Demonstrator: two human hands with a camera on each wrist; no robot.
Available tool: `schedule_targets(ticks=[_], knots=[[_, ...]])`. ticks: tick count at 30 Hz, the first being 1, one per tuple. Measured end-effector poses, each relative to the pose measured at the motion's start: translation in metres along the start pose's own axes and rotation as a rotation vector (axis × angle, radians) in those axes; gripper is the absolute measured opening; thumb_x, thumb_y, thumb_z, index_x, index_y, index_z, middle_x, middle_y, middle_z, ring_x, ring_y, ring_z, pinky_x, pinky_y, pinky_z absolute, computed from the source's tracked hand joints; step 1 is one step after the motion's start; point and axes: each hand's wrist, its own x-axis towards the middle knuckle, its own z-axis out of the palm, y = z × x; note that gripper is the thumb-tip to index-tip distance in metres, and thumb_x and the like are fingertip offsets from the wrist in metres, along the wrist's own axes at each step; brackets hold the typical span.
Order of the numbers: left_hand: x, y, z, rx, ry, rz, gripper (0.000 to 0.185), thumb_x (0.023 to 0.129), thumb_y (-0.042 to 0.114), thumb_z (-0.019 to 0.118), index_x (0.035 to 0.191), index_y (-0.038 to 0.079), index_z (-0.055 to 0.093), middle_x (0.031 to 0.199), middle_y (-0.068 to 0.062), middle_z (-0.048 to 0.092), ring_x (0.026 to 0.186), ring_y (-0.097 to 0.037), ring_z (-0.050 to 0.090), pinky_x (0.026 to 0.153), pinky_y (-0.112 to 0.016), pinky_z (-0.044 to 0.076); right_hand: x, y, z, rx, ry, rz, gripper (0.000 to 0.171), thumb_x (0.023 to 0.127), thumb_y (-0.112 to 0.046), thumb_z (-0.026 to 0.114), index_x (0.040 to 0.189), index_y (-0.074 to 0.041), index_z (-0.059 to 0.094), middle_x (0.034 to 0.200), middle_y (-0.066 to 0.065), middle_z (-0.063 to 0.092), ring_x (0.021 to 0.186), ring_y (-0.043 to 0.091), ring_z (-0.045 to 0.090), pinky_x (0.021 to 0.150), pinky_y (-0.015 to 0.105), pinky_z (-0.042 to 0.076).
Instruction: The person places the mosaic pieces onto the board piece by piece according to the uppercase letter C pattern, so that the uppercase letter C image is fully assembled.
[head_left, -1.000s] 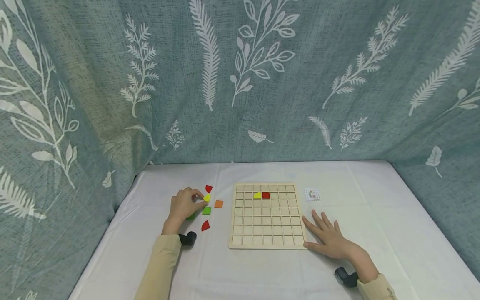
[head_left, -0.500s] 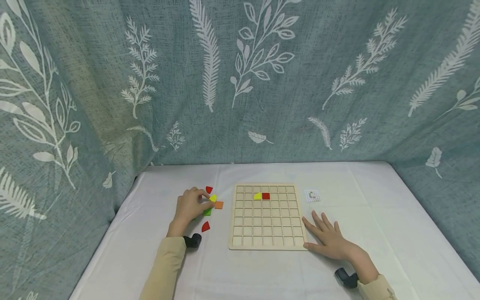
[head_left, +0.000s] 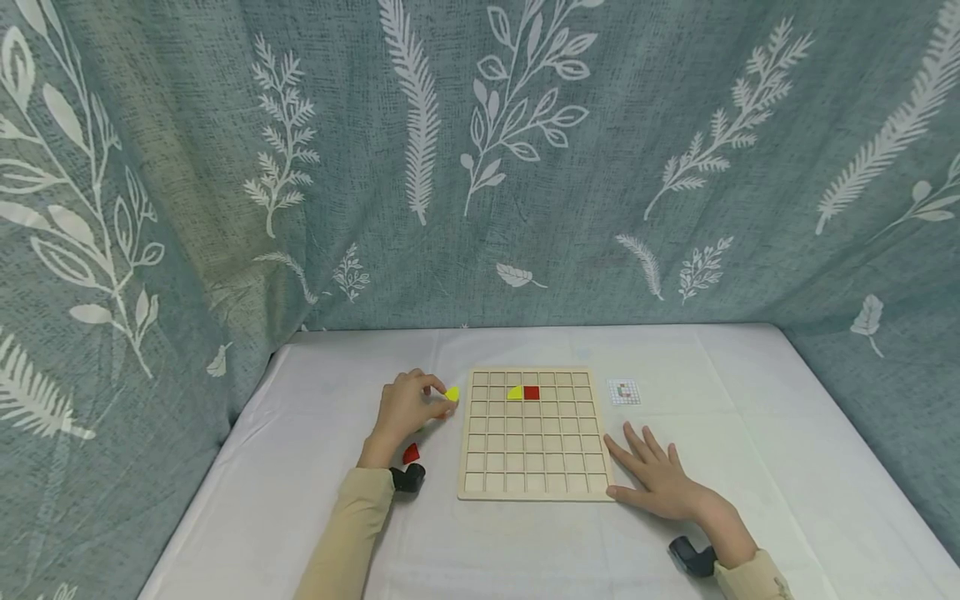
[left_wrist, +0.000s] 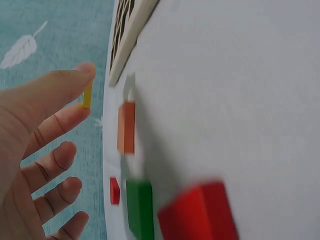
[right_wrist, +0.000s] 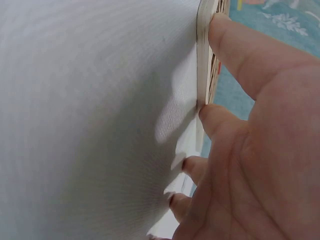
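My left hand [head_left: 408, 408] pinches a yellow tile [head_left: 452, 393] between thumb and index finger, just left of the wooden grid board [head_left: 536, 493]. In the left wrist view the yellow tile [left_wrist: 87, 95] is seen edge-on, raised off the table, with the other fingers loosely bent. Two tiles sit side by side in the board's second row: a yellow one [head_left: 515, 392] with a curved edge and a red square [head_left: 531, 392]. My right hand [head_left: 660, 479] is spread out, its thumb and index finger touching the board's right edge, as the right wrist view also shows.
Below the left hand lie an orange tile [left_wrist: 126, 127], a green tile [left_wrist: 139, 209], a small red tile [left_wrist: 114, 191] and a nearer red tile [left_wrist: 200, 212]. A small printed grid card [head_left: 624, 392] lies right of the board. A patterned curtain [head_left: 465, 167] hangs behind the table.
My left hand has carried the yellow tile rightward from among the loose tiles to beside the board's left edge. The right hand stays in place at the board.
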Motion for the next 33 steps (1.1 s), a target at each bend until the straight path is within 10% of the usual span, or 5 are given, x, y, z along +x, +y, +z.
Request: schedule_targets(ticks=[33], knots=[[0.020,0.055,0.035,-0.006,-0.112,0.178,0.024,0.073,0.042,0.076,0.085,0.022,0.070,0.077,0.002,0.054,0.072,-0.014,0.042,0.074,-0.040,0.036,0.002,0.002,0.003,-0.012,0.009,-0.002,0.075,0.086,-0.051,0.055,0.145,-0.014,0.030,0.152,0.024,0.008,0.137,0.049,-0.003,0.099,0.070,-0.009]])
